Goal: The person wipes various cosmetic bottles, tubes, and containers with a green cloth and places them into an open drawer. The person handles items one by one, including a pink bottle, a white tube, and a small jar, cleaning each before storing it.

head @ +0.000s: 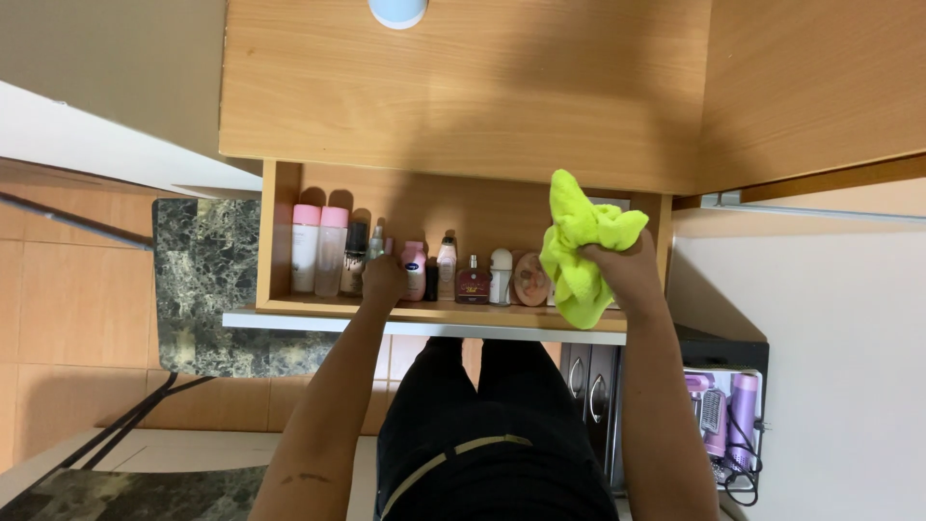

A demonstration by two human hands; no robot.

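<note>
- The right hand (629,268) is closed around a bunched, bright yellow-green cloth (583,253), gripping it near the middle; one end of the cloth sticks up above the fist and the other hangs down over the front edge of the shelf.
- The cloth is held at the right end of an open wooden shelf (439,311), close to the shelf's right side wall.
- The left hand (383,280) rests at the front of the same shelf, left of centre, with its fingers curled on or around a small item; whether it actually grips anything cannot be told from this view.
- Just to the right of the left hand stands a small pink bottle with a dark blue label (414,270), touching or nearly touching the fingers.
- At the left end of the shelf stand two tall pale bottles with pink caps (319,249), side by side, and next to them a dark-capped bottle (355,257).
- Further right along the row are a slim white bottle (447,262), a small dark red perfume bottle (473,283), a white roll-on container (500,275) and a round brownish compact (530,280), which sits just beside the cloth.
- A dark marbled table (204,280) lies to the left of the shelf.
</note>
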